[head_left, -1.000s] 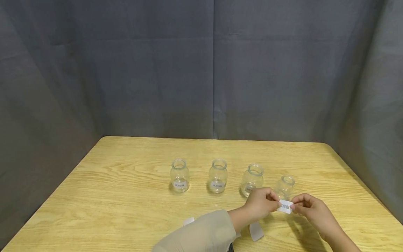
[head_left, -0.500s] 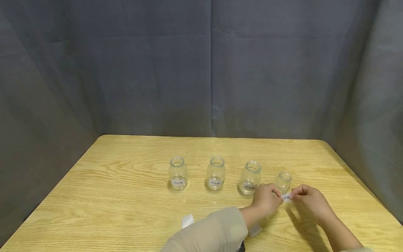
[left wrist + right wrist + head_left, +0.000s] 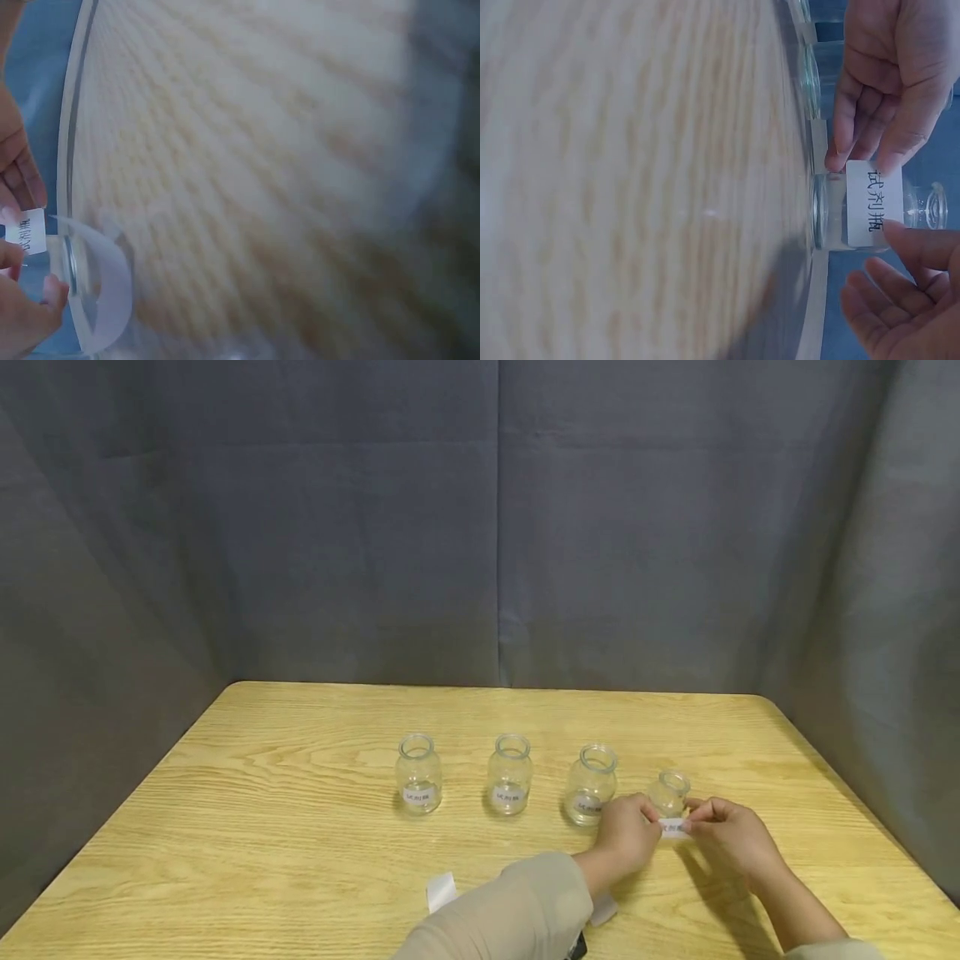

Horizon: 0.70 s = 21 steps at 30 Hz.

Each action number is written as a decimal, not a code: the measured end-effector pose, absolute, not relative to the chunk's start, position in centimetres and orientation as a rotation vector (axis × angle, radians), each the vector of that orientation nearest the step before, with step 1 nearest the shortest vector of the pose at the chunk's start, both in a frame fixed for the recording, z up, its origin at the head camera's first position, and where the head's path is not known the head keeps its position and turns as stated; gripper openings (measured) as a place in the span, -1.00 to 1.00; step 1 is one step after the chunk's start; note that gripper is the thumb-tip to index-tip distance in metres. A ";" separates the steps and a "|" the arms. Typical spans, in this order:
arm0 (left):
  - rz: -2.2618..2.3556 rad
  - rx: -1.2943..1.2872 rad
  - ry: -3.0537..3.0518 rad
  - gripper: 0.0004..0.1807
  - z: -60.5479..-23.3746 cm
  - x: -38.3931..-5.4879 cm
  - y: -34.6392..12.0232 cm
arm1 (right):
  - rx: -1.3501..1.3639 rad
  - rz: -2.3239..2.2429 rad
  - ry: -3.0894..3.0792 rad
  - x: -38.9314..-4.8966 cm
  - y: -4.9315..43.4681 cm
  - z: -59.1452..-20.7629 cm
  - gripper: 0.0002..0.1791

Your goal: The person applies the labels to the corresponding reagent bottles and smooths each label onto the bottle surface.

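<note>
A white label (image 3: 672,828) printed with dark characters is stretched between both hands. My left hand (image 3: 626,833) pinches its left end, and my right hand (image 3: 733,837) pinches its right end. Just behind it stands the smallest glass jar (image 3: 668,793), upright and open-topped. In the right wrist view, the label (image 3: 864,202) lies across the front of the clear jar (image 3: 832,214); whether it touches the glass I cannot tell. To the left of my left hand is a larger glass jar (image 3: 592,781) bearing a similar label, partly hidden by that hand.
Two more labelled glass jars, a middle one (image 3: 511,772) and a leftmost one (image 3: 418,772), stand in the row on the wooden table (image 3: 262,827). White paper pieces (image 3: 441,891) lie near the left sleeve, which partly covers them. A grey curtain (image 3: 360,543) surrounds the table.
Both hands have carried the label forward, closer to the small jar's lower front. The label's face now looks more level. The head view has shifted slightly.
</note>
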<state>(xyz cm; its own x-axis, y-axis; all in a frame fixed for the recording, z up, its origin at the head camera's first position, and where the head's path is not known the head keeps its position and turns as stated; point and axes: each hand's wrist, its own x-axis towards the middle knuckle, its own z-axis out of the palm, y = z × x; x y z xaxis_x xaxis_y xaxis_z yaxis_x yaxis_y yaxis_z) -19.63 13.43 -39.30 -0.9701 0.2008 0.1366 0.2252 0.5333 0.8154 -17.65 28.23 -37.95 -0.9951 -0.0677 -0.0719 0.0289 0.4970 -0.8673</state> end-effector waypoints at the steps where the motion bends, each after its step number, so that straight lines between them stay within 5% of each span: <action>1: -1.444 -0.392 -2.716 -0.87 -39.4 -19.7 13.4 | -0.024 -1.528 2.637 -17.7 28.2 -38.0 -0.75; 21: -1.464 -0.338 -2.690 -0.87 -39.3 -19.7 13.8 | -0.022 -1.463 2.770 -18.0 28.0 -38.2 -0.78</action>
